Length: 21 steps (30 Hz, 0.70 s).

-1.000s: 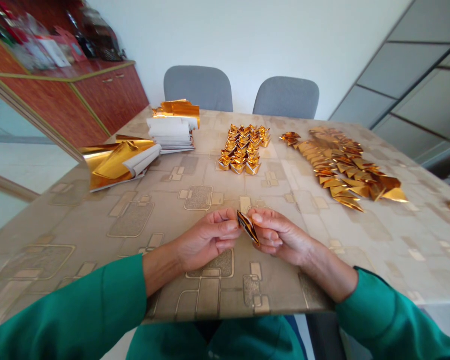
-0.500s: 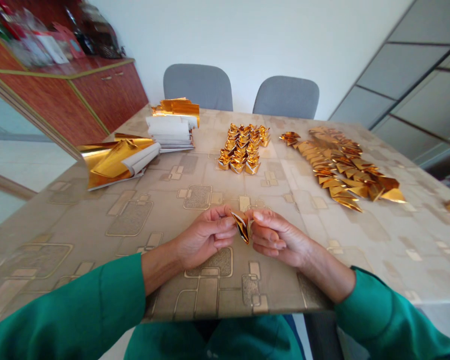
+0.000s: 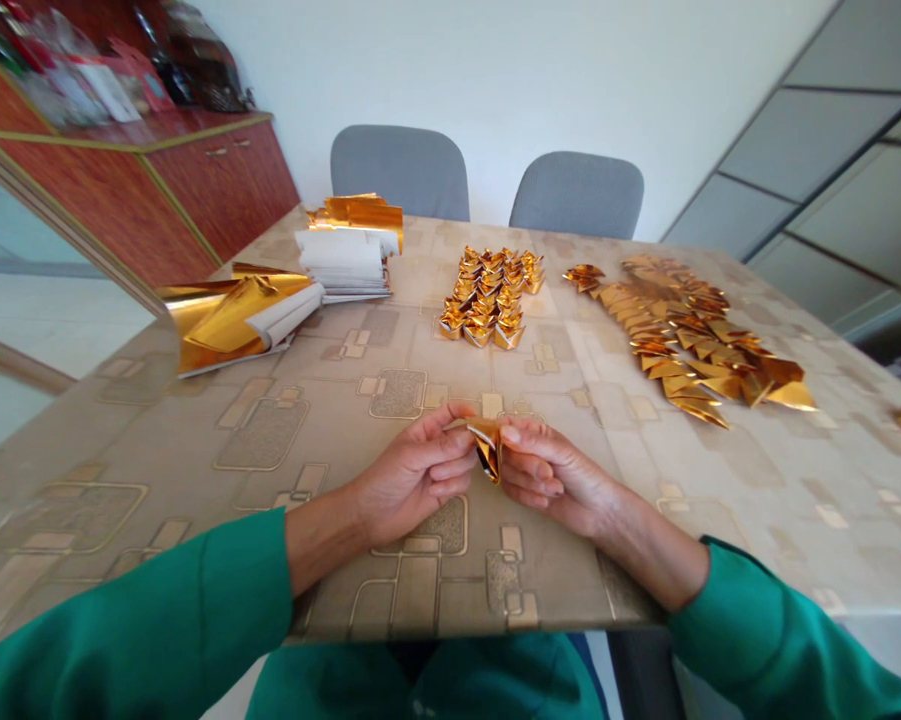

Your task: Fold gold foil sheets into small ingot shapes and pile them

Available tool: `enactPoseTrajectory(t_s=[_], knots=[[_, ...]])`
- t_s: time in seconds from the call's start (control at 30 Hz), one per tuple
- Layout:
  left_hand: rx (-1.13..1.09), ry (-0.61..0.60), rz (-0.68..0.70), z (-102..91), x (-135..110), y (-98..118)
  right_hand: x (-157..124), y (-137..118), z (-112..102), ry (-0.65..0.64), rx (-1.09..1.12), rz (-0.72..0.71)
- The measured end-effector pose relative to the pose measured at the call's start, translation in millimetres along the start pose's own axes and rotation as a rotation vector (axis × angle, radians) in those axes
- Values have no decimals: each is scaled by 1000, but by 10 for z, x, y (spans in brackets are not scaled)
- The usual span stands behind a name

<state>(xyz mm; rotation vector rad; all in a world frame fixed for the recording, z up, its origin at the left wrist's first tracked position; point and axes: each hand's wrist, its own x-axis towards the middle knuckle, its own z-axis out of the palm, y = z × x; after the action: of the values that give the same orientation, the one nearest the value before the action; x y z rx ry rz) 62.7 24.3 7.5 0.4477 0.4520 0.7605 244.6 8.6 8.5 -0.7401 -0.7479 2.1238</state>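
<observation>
Both hands meet just above the near middle of the patterned table point(image 3: 270, 440). My left hand point(image 3: 412, 475) and my right hand point(image 3: 551, 475) pinch one small folded piece of gold foil paper point(image 3: 487, 448) between thumbs and fingertips. The piece is bent into a narrow curved shape between the hands. Green sleeves cover both forearms.
A cluster of finished gold ingot shapes point(image 3: 487, 298) sits mid-table. A row of gold folded triangles point(image 3: 690, 335) runs along the right. Gold and white sheets point(image 3: 232, 315) and a stack of sheets point(image 3: 349, 255) lie at the left. Two grey chairs point(image 3: 487, 180) stand behind; a red cabinet point(image 3: 157, 190) is left.
The gold piece has been bent from a flat slanted strip into a tighter folded shape, and both hands have drawn closer together around it.
</observation>
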Motion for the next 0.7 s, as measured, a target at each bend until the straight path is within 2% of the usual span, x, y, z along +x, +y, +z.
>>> enactPoseTrajectory(t_s=[0.13,0.33,0.7], knots=[[44,38,55,5,4,23,-20,-35,4,7,-30,-16],[-2,5,-24,11,-1,38,-40,-63,3,-14,-13,67],[64,40,40,36,-20,34,-15,-17,13,3,-53,-11]])
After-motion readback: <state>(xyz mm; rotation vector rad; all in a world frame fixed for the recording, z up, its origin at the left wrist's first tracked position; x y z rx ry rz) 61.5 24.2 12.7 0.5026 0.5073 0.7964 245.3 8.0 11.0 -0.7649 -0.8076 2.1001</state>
